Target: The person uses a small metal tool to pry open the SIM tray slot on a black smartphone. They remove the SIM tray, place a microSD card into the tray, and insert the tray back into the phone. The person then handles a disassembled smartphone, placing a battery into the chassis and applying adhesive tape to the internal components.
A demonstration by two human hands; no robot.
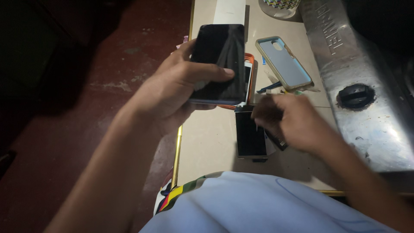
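Beige table (207, 142), black phone (217, 60) in left hand (172, 95)

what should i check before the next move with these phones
1. Left hand grip on the dark phone: ok, thumb across the screen.
2. Right hand grip: cannot tell, blurred.
3. Second phone flat on the table: ok.
4. Empty phone case apart from both hands: ok.
5. Orange-edged phone unobstructed: not ok, largely hidden behind the held phone.
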